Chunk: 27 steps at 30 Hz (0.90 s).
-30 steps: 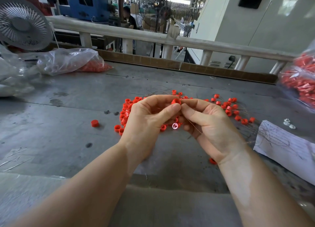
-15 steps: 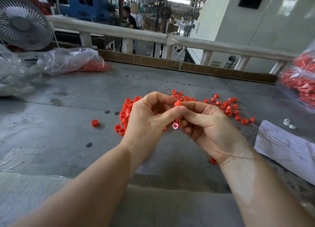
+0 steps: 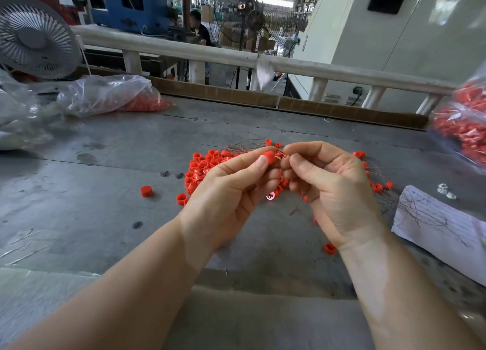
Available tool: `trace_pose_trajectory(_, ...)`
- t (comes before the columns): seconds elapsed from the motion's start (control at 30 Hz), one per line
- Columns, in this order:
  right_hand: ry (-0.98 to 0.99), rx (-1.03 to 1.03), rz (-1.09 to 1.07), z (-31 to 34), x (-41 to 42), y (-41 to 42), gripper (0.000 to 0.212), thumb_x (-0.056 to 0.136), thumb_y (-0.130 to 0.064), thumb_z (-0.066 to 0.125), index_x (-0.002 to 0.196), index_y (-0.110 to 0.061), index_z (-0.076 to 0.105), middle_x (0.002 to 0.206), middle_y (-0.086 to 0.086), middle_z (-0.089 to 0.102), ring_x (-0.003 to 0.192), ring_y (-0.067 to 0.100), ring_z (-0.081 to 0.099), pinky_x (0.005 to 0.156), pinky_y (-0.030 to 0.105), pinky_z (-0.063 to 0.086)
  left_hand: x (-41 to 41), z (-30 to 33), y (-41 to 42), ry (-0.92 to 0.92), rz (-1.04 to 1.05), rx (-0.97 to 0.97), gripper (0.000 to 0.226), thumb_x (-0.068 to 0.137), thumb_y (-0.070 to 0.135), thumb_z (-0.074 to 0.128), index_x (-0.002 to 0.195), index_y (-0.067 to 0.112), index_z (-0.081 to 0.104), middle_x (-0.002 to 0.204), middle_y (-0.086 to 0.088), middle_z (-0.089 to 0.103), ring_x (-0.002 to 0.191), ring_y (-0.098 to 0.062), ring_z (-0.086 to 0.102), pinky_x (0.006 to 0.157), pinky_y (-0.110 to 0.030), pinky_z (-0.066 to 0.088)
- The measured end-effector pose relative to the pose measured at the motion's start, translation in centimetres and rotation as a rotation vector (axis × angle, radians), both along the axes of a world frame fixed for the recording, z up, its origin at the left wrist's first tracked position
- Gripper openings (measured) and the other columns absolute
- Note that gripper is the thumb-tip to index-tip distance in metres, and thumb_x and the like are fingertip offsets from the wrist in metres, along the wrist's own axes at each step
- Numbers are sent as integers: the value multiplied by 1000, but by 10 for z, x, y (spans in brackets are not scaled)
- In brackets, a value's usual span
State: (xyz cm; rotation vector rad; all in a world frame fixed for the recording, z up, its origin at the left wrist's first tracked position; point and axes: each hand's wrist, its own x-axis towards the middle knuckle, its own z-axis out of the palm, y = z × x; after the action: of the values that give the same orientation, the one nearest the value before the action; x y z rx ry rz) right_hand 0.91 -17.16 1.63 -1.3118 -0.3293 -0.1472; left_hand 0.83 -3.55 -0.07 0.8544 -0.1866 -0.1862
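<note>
Red cap (image 3: pixel 269 157) sits raised above the counter (image 3: pixel 105 197), pinched between thumb and forefinger of the left hand (image 3: pixel 231 191), just over the loose pile of caps (image 3: pixel 202 165) lying on the grey surface. The right hand (image 3: pixel 334 189) meets it from the other side, thumb and forefinger closed on a fine wire (image 3: pixel 282 153) whose end lies against the cap; whether it has entered the cap is too small to tell. It looks like a small hollow plastic piece: very light, stiff enough to bear a firm squeeze, but smooth and so apt to pop out of the fingers if pressed at its rim. Holding it across the side wall, as now, seems the safest grip. By contrast the wire looks springy and easily kinked, best taken close to its tip. A paper sheet (image 3: pixel 441 231) strewn with more wires lies to the right.
</note>
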Motion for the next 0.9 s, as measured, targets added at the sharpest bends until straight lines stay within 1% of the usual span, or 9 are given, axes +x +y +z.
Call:
trace_pose_trajectory(0.3,1,8,4,0,0,-1,13,78,1,59,78,-9,68,64,2,67,55,7,59,50,16,46,1,-1,1,20,-16,7,20,70,12,60,77,15,78,70,-4,72,59,-6,67,56,-16,54)
trace_pose_trajectory(0.43,8,-22,-24,-1,1,-1,17,83,3,57,79,-10,68,64,0,67,55,7,59,49,15,45,1,-1,0,-8,30,48,18,69,14,61,75,16,78,68,-3,71,58,-6,65,56,-16,53)
trace_pose_trajectory(0.47,19,-34,-49,-1,1,-1,16,84,0,58,78,-10,68,65,0,67,56,7,59,48,15,45,1,-2,-1,-16,67,81,17,67,14,62,73,16,77,67,-2,70,57,-5,64,55,-16,53)
trace_pose_trajectory(0.53,45,-100,-100,-2,1,-1,12,81,-20,64,74,-13,70,67,0,68,60,8,60,48,15,44,2,-4,-3,-32,144,161,13,63,14,65,70,14,77,63,-1,68,54,-5,62,52,-15,51)
trace_pose_trajectory(0.6,58,-207,-96,-2,0,-1,27,68,-41,67,72,-14,72,68,3,68,63,12,60,49,16,43,2,-6,-3,-47,184,229,13,60,15,68,70,12,76,61,-3,68,54,-7,62,51,-16,50)
trace_pose_trajectory(0.63,58,-255,-89,-3,0,1,32,64,-44,68,73,-14,72,68,5,70,63,13,62,49,17,43,2,-7,-4,-57,188,252,15,59,16,69,73,11,75,64,-5,69,55,-9,64,52,-17,50)
trace_pose_trajectory(0.7,49,-307,-85,-5,-1,2,27,64,-39,69,74,-14,73,69,7,72,62,14,65,49,16,44,1,-8,-3,-67,178,272,22,62,17,70,81,7,75,71,-11,71,63,-15,67,56,-19,52)
trace_pose_trajectory(0.8,70,-275,-113,-5,1,1,10,77,-20,68,70,-15,73,64,4,71,57,11,65,45,15,44,0,-6,-4,-65,138,251,17,73,17,62,78,10,76,75,-10,72,69,-14,68,60,-18,53)
trace_pose_trajectory(0.9,37,-347,-159,-7,2,-1,19,86,-13,64,68,-15,72,61,6,69,55,15,64,45,17,46,0,-6,-5,-86,180,318,20,83,0,58,83,11,75,74,-7,73,68,-11,68,62,-15,53)
